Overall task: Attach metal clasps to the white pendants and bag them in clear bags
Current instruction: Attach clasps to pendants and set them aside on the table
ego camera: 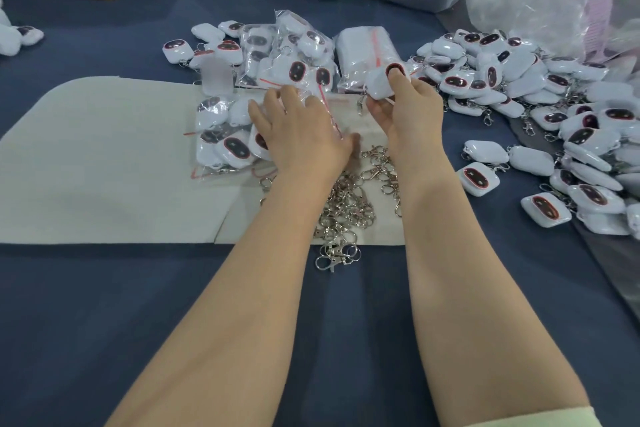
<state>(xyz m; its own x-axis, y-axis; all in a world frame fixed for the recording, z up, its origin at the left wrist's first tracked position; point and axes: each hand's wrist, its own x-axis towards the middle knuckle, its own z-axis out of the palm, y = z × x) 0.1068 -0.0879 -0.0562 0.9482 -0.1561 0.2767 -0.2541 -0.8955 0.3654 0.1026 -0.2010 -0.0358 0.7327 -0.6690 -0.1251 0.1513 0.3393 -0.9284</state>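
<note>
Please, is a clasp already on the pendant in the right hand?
On: a metal clasp hangs below the pendant the right hand grips.

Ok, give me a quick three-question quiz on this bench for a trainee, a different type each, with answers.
1. True or false: the right hand holds a white plastic pendant with a dark oval face.
2. The loose pile of silver metal clasps lies: A) in the cardboard box; B) on the cream felt mat, between the forearms; C) in a plastic tub.
3. Fill in: the left hand rests on a clear plastic bag whose seal strip is ___.

Key: 1 true; 2 B; 3 red.
</note>
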